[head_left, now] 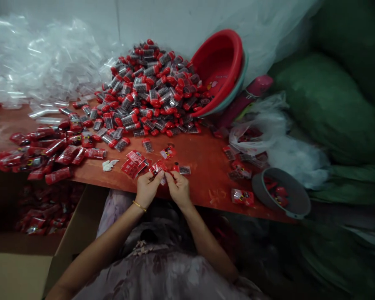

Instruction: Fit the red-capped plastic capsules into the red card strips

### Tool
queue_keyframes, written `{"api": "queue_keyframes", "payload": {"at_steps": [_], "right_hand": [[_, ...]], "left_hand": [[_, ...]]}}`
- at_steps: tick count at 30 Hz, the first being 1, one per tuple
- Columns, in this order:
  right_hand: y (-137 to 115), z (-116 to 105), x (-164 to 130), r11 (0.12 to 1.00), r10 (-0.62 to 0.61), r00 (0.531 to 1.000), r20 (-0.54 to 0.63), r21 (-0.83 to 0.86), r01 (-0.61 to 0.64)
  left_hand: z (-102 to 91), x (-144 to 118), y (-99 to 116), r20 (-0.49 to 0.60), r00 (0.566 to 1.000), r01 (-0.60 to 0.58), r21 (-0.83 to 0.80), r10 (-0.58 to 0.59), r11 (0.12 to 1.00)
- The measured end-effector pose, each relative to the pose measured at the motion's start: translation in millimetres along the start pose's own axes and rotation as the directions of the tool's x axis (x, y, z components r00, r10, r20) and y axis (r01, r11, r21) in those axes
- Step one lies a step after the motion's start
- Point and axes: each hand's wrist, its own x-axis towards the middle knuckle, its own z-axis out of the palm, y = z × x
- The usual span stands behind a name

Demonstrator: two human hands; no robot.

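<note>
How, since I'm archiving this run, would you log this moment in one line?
left hand: pinching red-and-clear packet | right hand: at packet, grip unclear | red table: red-capped container pile ahead, gray bowl right

Basin (pixel 238 54) red, pale print inside. Left of basin: heaped containers (pixel 150 89), red-ended, dark within. Just behind basin: second basin (pixel 244 68), pale teal. Right of basin: magenta bottle (pixel 256 87), dark green sacks (pixel 328 93). Nearer than basin: orange-red tabletop (pixel 203 171), held packet (pixel 158 166) red, gold bracelet (pixel 139 206), mauve-grey blotched clothing (pixel 162 271).
</note>
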Motion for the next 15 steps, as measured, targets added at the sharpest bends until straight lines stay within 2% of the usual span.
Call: {"api": "queue_keyframes", "payload": {"at_steps": [3,6,8,11,13,15], "right_hand": [[1.8,2.0,-4.4,0.998,-0.058,0.998,-0.027,-0.032,0.057],[2.4,2.3,-10.6,0.993,-0.101,0.995,-0.007,-0.061,0.100],[1.3,0.6,-13.1,0.986,-0.128,0.991,0.036,-0.099,0.131],[3.0,-10.2,-9.4,0.954,-0.163,0.984,0.070,-0.244,0.175],[10.9,-23.3,-0.8,0.891,-0.157,0.985,0.076,-0.420,0.174],[24.8,-38.3,10.4,0.806,-0.116,0.986,0.118,-0.570,0.163]], "left_hand": [[-3.5,-8.6,6.7,0.066,0.976,0.215,-0.158,-0.207,0.964],[-7.4,-12.7,11.4,0.098,0.907,0.420,-0.253,-0.409,0.872],[-11.0,-12.3,13.1,0.096,0.893,0.449,-0.272,-0.440,0.851],[-17.1,-8.3,14.3,0.015,0.914,0.393,-0.270,-0.405,0.879],[-21.2,-5.0,15.0,-0.018,0.913,0.388,-0.271,-0.407,0.881],[-24.6,-2.3,15.9,0.010,0.895,0.430,-0.275,-0.445,0.860]]}}
